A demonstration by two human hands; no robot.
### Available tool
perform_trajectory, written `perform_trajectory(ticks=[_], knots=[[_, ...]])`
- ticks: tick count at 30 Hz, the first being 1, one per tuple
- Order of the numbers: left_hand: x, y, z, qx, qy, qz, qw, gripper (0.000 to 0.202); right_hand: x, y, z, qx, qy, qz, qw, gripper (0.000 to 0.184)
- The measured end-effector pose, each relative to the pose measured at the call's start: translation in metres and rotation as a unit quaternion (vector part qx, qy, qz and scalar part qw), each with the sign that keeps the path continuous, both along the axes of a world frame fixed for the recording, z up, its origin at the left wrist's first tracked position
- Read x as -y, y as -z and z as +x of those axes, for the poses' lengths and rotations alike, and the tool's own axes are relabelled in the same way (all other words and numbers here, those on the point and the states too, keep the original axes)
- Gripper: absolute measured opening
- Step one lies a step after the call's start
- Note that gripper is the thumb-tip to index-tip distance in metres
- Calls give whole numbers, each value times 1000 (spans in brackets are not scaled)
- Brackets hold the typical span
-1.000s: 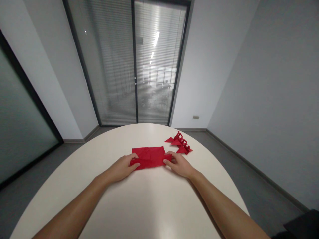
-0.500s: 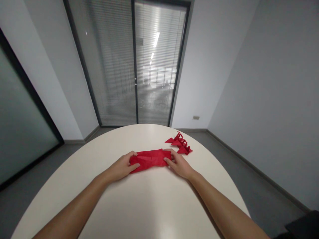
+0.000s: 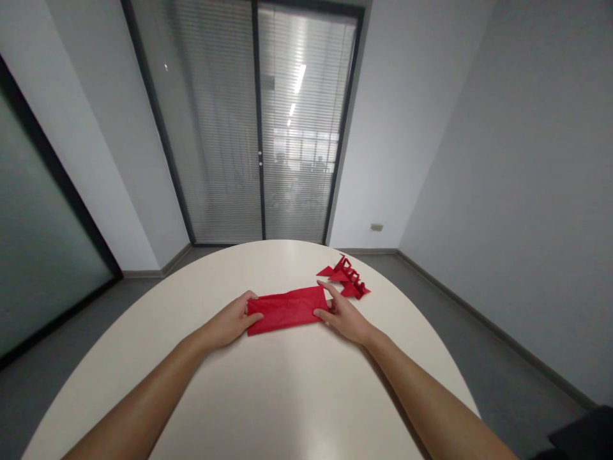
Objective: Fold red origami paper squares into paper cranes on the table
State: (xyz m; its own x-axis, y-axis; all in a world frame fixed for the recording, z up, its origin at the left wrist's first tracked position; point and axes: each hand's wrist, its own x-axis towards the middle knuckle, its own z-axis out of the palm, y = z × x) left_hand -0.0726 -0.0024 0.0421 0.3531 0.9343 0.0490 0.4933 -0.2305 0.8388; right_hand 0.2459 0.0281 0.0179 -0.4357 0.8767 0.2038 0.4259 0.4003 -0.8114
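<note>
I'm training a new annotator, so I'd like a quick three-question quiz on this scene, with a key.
1. True or false: the left hand has its thumb on top of the red sheet.
2. Which is nearer to the folded red pieces?
A) the left hand
B) the right hand
3. Fill in, straight or curved: the far edge of the table is ____.

Key: 1. True; 2. B; 3. curved

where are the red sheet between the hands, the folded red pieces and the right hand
red sheet point(image 3: 288, 310), head view: middle of its upper face
folded red pieces point(image 3: 340, 276), head view: a flap near the cluster's middle
right hand point(image 3: 348, 319), head view: back of the hand
</note>
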Motion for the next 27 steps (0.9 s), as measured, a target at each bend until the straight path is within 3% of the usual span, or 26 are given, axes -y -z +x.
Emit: perform_trajectory(ticks=[3,8,13,16,18,22,24,27], knots=[[-1,2,3,2,-19,24,1000,30,-1,1,1,11,17,7,1000,76],[-5,11,12,43,-62,10,997,58,-1,1,1,50,39,36,997,72],[-4,13,21,-113,-157,77,978,60,1,-1,-4,68,50,54,995,67],[2,8,31,-220,-191,103,951,62,3,-3,-6,83,54,62,993,65],[8,5,38,-259,-209,165,928,60,4,-4,-7,92,58,64,992,64],[18,5,53,-293,-130,309,895,50,6,-6,-9,95,76,69,990,64],[20,11,58,-305,-80,309,897,52,7,-8,-11,96,89,75,989,62],[22,21,62,-311,-32,246,917,62,7,-8,-13,107,98,81,986,62]])
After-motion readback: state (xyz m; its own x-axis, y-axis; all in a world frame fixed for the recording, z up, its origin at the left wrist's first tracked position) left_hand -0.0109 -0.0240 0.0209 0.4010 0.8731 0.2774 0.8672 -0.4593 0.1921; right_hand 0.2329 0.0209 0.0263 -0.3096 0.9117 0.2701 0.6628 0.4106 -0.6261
